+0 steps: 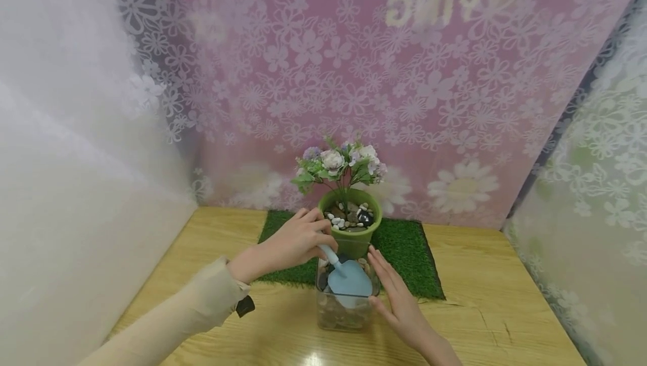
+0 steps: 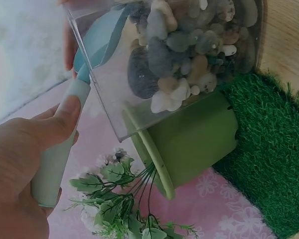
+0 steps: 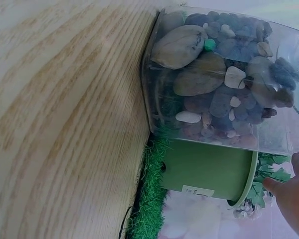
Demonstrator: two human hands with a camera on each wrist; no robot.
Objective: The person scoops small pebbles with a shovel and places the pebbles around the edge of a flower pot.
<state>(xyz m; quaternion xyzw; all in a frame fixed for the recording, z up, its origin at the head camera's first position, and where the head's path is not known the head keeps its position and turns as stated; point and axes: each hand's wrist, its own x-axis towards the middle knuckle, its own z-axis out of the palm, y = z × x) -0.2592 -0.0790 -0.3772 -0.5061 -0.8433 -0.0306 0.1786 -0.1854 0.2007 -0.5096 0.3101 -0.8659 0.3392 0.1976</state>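
My left hand point(image 1: 298, 237) grips the pale handle of a light blue trowel point(image 1: 350, 279), thumb along it in the left wrist view. The trowel's blade dips into the mouth of a clear plastic container point(image 3: 269, 129), over mixed pebbles point(image 2: 179, 55). At the container's right side my right hand point(image 1: 401, 304) rests with its fingers straight; in the right wrist view only part of that hand shows. Directly behind the container stands a green flowerpot point(image 1: 354, 237) with pebbles on top and artificial-looking white and purple flowers point(image 1: 341, 161).
A green artificial grass mat point(image 1: 409, 254) lies under the pot on the wooden table point(image 1: 485, 287). Behind stands a pink floral backdrop point(image 1: 323, 74). Pale curtain-like panels close in the left and right sides.
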